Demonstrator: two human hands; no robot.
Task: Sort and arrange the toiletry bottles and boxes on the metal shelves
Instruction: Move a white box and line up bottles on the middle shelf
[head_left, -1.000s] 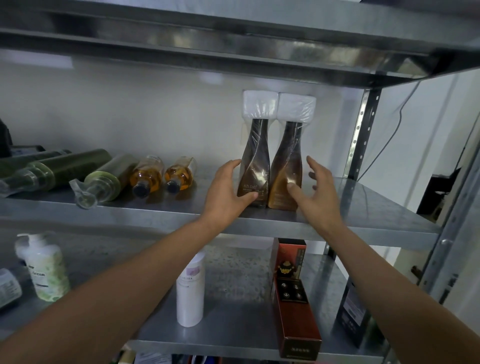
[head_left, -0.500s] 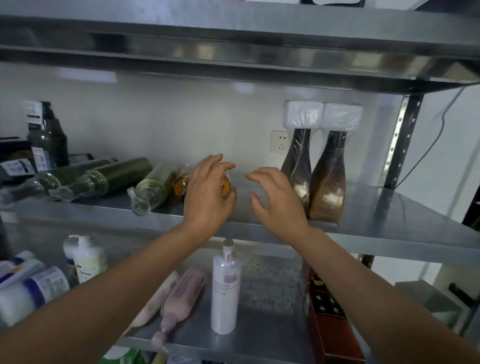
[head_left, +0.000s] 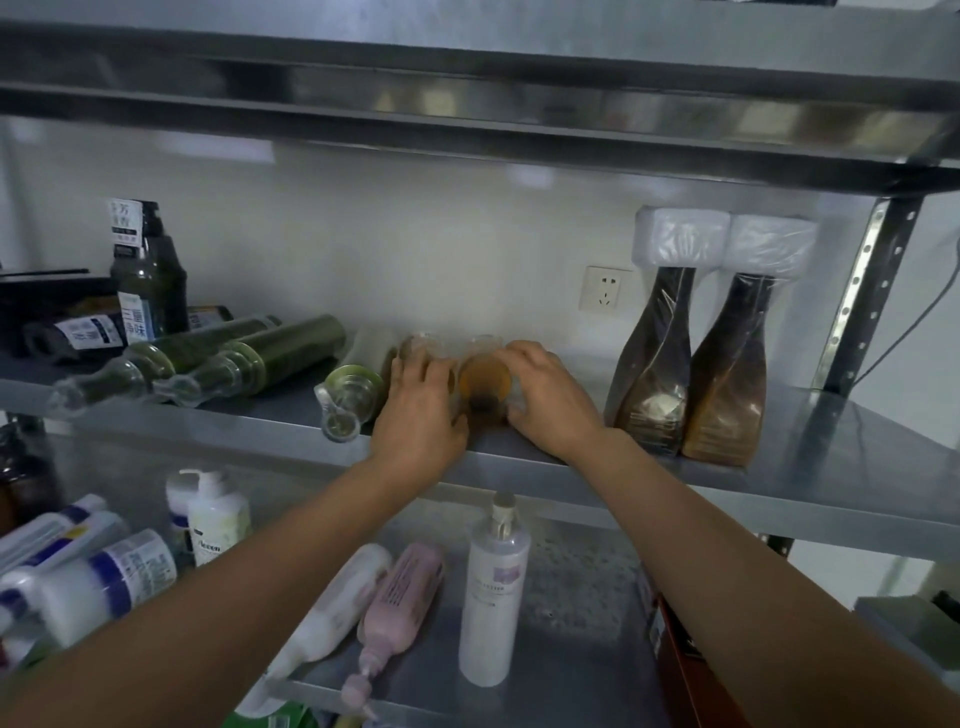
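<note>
On the middle metal shelf (head_left: 857, 441), between a lying olive-green pump bottle (head_left: 353, 387) and two upright brown shrink-wrapped bottles with white padded tops (head_left: 696, 374), two small clear bottles of amber liquid are lying on their sides. The left hand (head_left: 418, 415) is curling down over the left amber bottle (head_left: 421, 345), covering most of it, so whether the fingers are actually gripping cannot be told. The right hand (head_left: 550, 397) is cupping the right amber bottle (head_left: 485, 382) from its right flank, fingers bent round the body and apparently touching it. Both bottles are lying with their long axes running front to back, dark capped ends pointing out at the shelf's front edge and bases towards the wall. They are probably light, rigid and smooth, perhaps glass or hard plastic, and, being round, are likely to roll on the bare steel; taking each round the widest part of the body, not the narrow cap, seems the safest hold for standing them up.
</note>
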